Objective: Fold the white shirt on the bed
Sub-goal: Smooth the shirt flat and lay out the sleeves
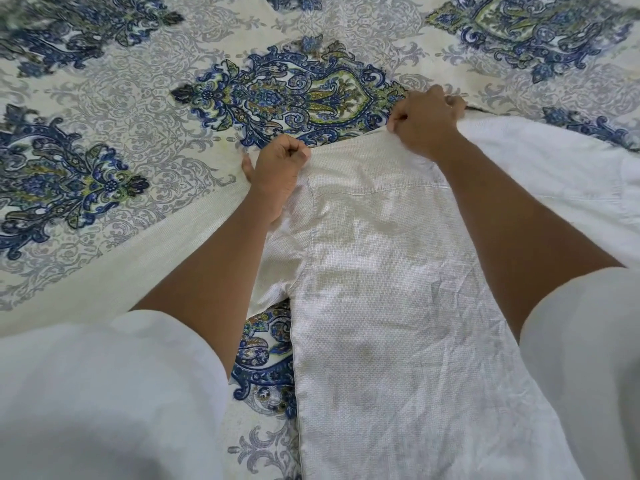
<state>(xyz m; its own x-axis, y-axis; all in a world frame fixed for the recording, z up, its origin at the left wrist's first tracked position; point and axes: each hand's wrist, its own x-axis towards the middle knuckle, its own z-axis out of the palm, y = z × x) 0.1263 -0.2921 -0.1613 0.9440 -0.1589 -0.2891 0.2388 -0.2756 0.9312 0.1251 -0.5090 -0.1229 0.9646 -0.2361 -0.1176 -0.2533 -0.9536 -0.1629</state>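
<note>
1. White shirt (388, 278): spread flat on the patterned bed (104, 109).
2. Left hand (277, 168): clenched on the shirt's far edge.
3. Right hand (424, 119): gripping that same edge.

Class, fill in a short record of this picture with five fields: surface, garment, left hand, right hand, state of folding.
surface: bed cover with a blue, green and grey floral pattern
garment: white shirt, spread on the cover, creased, one sleeve out to the left
left hand: left hand, fist closed in a grip on the shirt's far edge
right hand: right hand, closed in a grip on the same edge, farther right
state of folding: body not yet folded
</note>
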